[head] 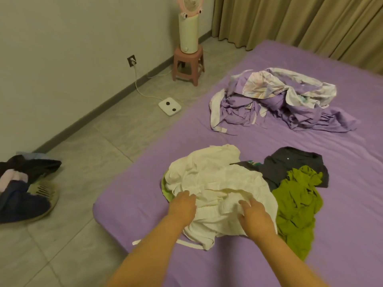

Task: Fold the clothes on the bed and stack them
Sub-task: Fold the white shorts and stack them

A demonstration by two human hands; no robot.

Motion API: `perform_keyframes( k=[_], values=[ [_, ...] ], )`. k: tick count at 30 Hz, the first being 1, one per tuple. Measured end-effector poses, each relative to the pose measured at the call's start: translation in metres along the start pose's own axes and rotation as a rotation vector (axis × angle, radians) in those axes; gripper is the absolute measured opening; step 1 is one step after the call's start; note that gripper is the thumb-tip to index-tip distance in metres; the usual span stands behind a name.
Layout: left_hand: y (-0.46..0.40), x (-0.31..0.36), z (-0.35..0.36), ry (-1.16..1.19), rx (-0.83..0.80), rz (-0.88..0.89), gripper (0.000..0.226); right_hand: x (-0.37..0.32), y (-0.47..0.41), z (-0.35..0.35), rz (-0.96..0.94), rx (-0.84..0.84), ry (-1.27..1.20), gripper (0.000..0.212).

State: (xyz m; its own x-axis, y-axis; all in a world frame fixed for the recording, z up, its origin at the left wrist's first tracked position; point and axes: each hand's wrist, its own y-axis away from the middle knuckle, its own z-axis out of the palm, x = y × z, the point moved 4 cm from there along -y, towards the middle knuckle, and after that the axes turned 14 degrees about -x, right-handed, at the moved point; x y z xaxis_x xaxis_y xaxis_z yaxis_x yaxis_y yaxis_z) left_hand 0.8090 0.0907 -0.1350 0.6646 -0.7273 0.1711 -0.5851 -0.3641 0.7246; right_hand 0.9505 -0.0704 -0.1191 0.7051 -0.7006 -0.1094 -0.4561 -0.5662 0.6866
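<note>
A crumpled white garment point(217, 181) lies near the front corner of the purple bed point(259, 141). My left hand point(183, 206) rests on its left side, fingers spread. My right hand point(256, 217) presses on its right part, fingers apart, gripping nothing that I can see. A light green piece point(166, 193) peeks out from under the white garment's left edge. To the right lies an olive green garment point(296, 210), partly over a dark grey shirt point(290, 166). Farther back sits a heap of purple and white patterned cloth point(275, 100).
On the tiled floor at left a basket point(41, 193) holds dark clothes. A white scale point(170, 106) lies by the bed's edge, with a cord to a wall socket point(131, 60). A pink stool point(187, 65) carries a fan. Curtains point(300, 21) hang behind the bed.
</note>
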Motion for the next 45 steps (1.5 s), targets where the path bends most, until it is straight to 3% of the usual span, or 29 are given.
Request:
perform_keyframes(
  k=[4, 7, 10, 13, 17, 21, 29, 34, 39, 45],
  values=[
    [-0.049, 0.038, -0.029, -0.03, 0.051, 0.218, 0.048, 0.008, -0.023, -0.009, 0.112, 0.142, -0.257, 0.065],
    [-0.076, 0.084, -0.045, -0.072, 0.067, 0.359, 0.054, 0.026, -0.043, -0.007, 0.149, 0.158, -0.451, 0.072],
    [-0.093, 0.122, -0.045, -0.099, 0.022, 0.42, 0.056, 0.041, -0.056, -0.005, 0.121, 0.133, -0.578, 0.055],
    [-0.104, 0.139, -0.043, -0.179, 0.024, 0.439, 0.044, 0.051, -0.055, -0.013, 0.122, 0.173, -0.533, 0.03],
    [-0.098, 0.14, -0.055, -0.127, -0.041, 0.426, 0.03, 0.054, -0.043, -0.028, 0.061, 0.271, -0.518, 0.022],
    [-0.069, 0.153, -0.086, -0.041, -0.015, 0.413, 0.028, 0.058, -0.021, -0.05, -0.016, 0.387, -0.634, 0.02],
    [0.018, 0.207, -0.149, 0.257, 0.124, 0.503, 0.011, 0.079, 0.049, -0.079, 0.018, 0.524, -0.857, 0.024],
    [0.08, 0.253, -0.169, 0.385, 0.154, 0.609, 0.029, 0.094, 0.104, -0.081, -0.066, 0.597, -0.924, 0.015],
    [0.142, 0.299, -0.178, 0.566, 0.228, 0.634, 0.02, 0.127, 0.169, -0.089, -0.148, 0.699, -0.968, 0.025],
    [0.219, 0.357, -0.178, 0.823, 0.343, 0.764, 0.019, 0.183, 0.232, -0.071, -0.089, 0.754, -0.918, 0.042]
  ],
)
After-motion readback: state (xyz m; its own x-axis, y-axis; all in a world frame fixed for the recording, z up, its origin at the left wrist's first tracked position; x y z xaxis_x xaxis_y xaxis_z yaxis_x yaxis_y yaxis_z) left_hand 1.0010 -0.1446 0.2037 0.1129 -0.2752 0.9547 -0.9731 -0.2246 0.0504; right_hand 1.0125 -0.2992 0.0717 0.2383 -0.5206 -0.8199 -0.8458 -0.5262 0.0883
